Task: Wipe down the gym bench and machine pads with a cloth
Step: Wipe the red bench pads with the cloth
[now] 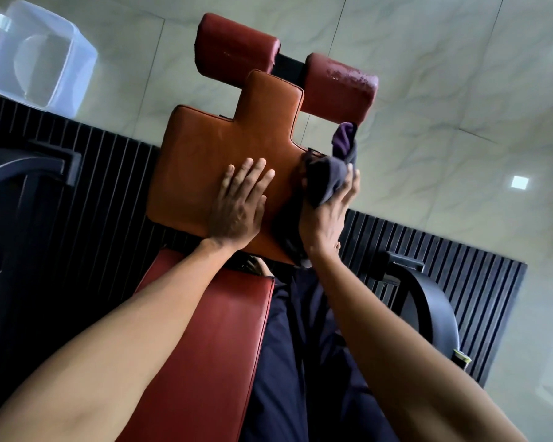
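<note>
Progress, as judged from what shows:
- Left hand (240, 202) lies flat on the tan leather T-shaped seat pad (201, 154), fingers (253, 173) straight and spread, bracing it.
- Right hand (326, 218) has its fingers curled round the bunched dark grey-purple cloth (328, 177), which is pressed against the pad's right side edge.
- The right dark red roller pad (342, 87) beyond carries a wet, spotted patch, so it was probably wetted or part-wiped. The left dark red roller pad (237, 43) looks dry.
- The long dark red bench pad (211, 330) lies under the left forearm; I cannot tell if it has been wiped.
- Likely midway through.

Room:
- The pad's right edge overhangs open pale tile floor, giving a free sweep.
- A black curved machine frame (428, 301) stands near the right elbow.
- A clear plastic tub (39, 55) sits well apart, far left.
</note>
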`<act>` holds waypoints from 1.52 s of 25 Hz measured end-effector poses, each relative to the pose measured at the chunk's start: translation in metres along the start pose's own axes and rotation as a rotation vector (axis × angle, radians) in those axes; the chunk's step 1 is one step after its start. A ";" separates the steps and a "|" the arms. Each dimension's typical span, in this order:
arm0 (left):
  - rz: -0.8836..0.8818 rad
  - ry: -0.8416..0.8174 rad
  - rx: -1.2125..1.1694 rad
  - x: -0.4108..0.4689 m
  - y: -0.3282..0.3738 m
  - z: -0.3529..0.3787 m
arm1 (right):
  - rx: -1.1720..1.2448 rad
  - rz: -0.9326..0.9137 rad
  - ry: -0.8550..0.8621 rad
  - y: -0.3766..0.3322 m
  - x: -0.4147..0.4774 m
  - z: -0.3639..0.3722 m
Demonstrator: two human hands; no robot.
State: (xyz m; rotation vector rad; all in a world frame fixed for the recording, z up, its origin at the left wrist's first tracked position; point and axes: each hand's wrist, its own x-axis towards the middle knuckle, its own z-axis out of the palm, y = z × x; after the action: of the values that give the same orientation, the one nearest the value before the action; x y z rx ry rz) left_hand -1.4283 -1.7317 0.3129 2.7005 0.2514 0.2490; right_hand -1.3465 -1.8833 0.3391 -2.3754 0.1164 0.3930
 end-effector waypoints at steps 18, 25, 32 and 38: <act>0.009 0.002 0.080 -0.001 -0.001 0.003 | 0.169 0.653 -0.034 -0.004 -0.083 0.030; 0.007 0.029 0.069 -0.002 -0.001 0.007 | -0.089 0.502 0.071 -0.036 0.004 0.025; -0.011 0.004 0.050 0.002 0.004 0.001 | -0.089 0.366 -0.068 -0.040 0.023 0.005; -0.207 -0.043 -0.014 0.022 0.035 -0.010 | -0.182 0.136 -0.187 -0.029 0.017 -0.064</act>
State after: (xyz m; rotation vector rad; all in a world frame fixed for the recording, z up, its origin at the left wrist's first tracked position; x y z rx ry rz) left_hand -1.4048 -1.7550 0.3399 2.6374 0.5098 0.1309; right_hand -1.3086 -1.9048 0.3968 -2.5014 0.1617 0.7160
